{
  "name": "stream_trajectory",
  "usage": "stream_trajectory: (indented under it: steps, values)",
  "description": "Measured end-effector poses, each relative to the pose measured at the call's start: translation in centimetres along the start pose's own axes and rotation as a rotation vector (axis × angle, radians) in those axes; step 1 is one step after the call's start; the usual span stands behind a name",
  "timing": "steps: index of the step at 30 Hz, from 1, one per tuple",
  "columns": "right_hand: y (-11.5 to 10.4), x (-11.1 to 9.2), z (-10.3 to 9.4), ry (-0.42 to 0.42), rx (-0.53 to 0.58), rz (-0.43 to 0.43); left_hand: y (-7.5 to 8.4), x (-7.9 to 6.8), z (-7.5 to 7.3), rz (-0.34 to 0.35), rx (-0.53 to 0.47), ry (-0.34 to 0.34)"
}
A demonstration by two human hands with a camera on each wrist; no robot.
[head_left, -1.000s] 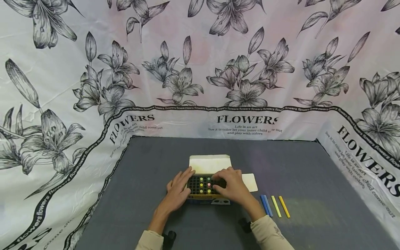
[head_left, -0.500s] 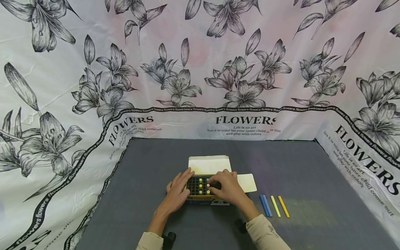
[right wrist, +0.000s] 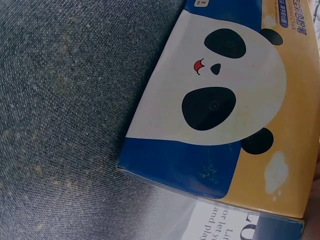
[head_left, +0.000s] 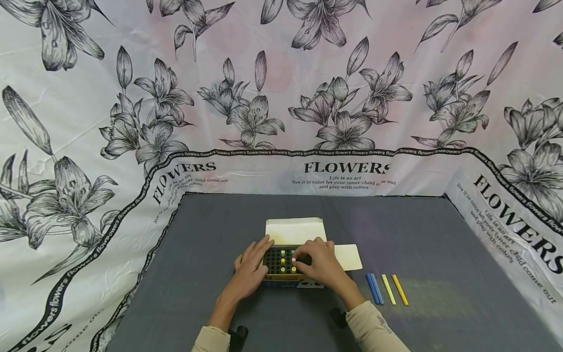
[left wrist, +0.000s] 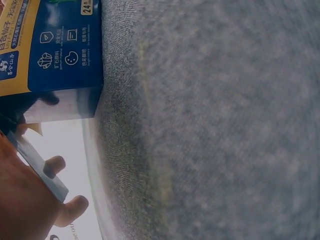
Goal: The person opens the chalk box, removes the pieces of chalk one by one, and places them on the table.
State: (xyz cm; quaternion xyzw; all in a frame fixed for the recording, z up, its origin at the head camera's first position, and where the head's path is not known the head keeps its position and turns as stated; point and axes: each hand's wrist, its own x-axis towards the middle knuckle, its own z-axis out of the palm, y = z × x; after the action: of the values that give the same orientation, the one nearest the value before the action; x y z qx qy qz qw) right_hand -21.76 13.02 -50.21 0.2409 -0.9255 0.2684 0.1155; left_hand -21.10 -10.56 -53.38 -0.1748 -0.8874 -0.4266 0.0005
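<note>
A chalk box (head_left: 283, 277) with a black holed tray stands on the dark cloth, lid flap folded back. Blue and yellow, it carries a panda print (right wrist: 225, 82) in the right wrist view. Yellow chalks (head_left: 283, 261) stand in several holes. My left hand (head_left: 249, 271) rests along the box's left side with fingers stretched; in the left wrist view its fingers (left wrist: 72, 210) reach past a flap. My right hand (head_left: 323, 261) is over the tray's right part, thumb and forefinger pinching the top of a pink chalk (head_left: 293, 260). It hides the holes beneath.
To the right of the box lie two blue chalks (head_left: 375, 289), a pale yellow chalk (head_left: 389, 290) and a deeper yellow chalk (head_left: 400, 290). A white side flap (head_left: 349, 257) sticks out right. Flower-printed fabric (head_left: 343, 176) rises behind and beside the table.
My right hand has moved left across the tray, and its thumb and forefinger have come to the pink chalk. My left hand stays on the box.
</note>
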Motion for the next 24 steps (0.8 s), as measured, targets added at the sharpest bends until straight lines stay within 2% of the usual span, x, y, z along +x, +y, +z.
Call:
stream_trajectory:
  steps: [12,17,24]
  values:
    - [0.0,0.1,-0.2,0.031,0.026,-0.006,0.1,0.1,-0.1,-0.012,0.002,-0.004]
    - [-0.1,0.0,-0.7,0.063,0.105,-0.018,0.3,0.1,-0.2,-0.011,0.000,-0.003]
    - [0.0,0.0,-1.2,0.093,0.265,-0.079,0.1,0.0,-0.2,-0.002,-0.002,-0.006]
